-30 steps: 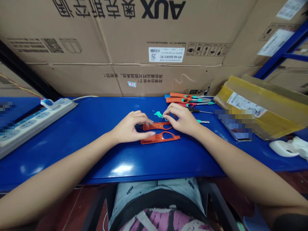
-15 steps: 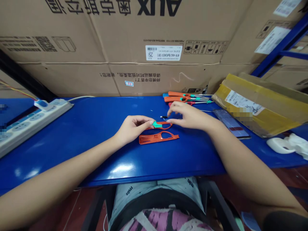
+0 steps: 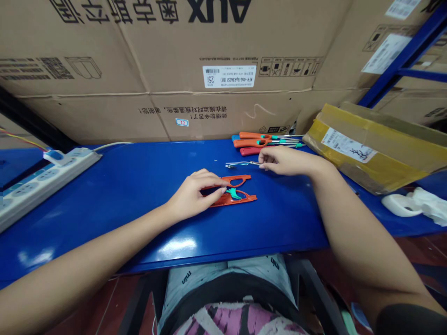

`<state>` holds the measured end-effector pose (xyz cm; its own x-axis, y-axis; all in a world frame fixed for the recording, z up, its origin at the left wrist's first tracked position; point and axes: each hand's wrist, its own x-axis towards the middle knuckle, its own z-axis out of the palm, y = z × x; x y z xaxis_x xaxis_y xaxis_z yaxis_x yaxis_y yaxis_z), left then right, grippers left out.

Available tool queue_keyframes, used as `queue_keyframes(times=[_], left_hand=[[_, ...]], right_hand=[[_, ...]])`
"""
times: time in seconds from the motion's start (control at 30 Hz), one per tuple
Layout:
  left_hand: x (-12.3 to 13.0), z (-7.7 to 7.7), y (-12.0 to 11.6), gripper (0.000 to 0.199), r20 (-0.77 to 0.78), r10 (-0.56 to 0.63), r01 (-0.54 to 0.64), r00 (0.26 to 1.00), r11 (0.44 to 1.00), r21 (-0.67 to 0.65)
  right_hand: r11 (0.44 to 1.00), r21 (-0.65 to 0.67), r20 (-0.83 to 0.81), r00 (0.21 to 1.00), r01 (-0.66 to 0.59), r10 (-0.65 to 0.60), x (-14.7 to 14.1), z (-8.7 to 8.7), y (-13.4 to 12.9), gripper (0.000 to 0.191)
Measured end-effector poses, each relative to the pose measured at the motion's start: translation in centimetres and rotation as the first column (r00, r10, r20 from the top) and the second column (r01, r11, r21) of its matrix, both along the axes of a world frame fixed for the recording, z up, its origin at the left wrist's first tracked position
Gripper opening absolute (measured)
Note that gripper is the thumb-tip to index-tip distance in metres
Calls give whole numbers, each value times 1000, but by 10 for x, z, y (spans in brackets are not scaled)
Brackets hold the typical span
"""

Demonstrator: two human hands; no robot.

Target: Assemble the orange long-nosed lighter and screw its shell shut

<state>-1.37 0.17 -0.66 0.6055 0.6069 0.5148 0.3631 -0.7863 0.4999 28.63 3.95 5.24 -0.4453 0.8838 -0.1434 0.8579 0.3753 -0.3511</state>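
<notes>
Two orange plastic shell halves, a far one [image 3: 240, 178] and a near one [image 3: 246, 198], lie side by side on the blue table [image 3: 132, 186]. My left hand [image 3: 197, 193] pinches a small green piece [image 3: 234, 193] over the near half, covering the left ends of both. Farther right, my right hand [image 3: 281, 161] is closed on the end of a thin metal rod [image 3: 254, 163]. Thin wires and a small dark part [image 3: 230, 165] stretch leftward from the rod, just beyond the far shell half.
Several lighters with orange and red handles [image 3: 249, 143] lie behind my right hand. A yellow-taped box [image 3: 314, 135] stands at right, near a white object [image 3: 401, 204]. At left is a white power strip [image 3: 49, 179]; a large carton [image 3: 115, 111] closes off the back.
The green piece has gone from the far shell half to above the near one with my left hand. My right hand has moved slightly right and now holds the rod.
</notes>
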Motion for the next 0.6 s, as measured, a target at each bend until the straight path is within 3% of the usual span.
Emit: queue_keyframes(times=[0.13,0.23,0.3,0.4,0.6], left_hand=[[-7,8,4,24,88,225,-231,970,970,75],[-14,11,11,46,39,289,-292,957,947,131],[-19,11,16,48,-21,264,-258,964,955,145],[-25,10,22,29,-100,171,-161,980,982,98],[-30,11,24,16,-218,-26,38,976,998,52]], right_hand=[[993,80,-209,973,-82,97,-16,7,-13,18],[975,140,-332,920,-170,208,-31,9,-24,16],[962,164,-383,885,-217,265,-38,9,-29,13],[952,143,-411,859,-270,305,-43,10,-33,12],[913,-163,-284,904,-374,320,-41,10,-36,18]])
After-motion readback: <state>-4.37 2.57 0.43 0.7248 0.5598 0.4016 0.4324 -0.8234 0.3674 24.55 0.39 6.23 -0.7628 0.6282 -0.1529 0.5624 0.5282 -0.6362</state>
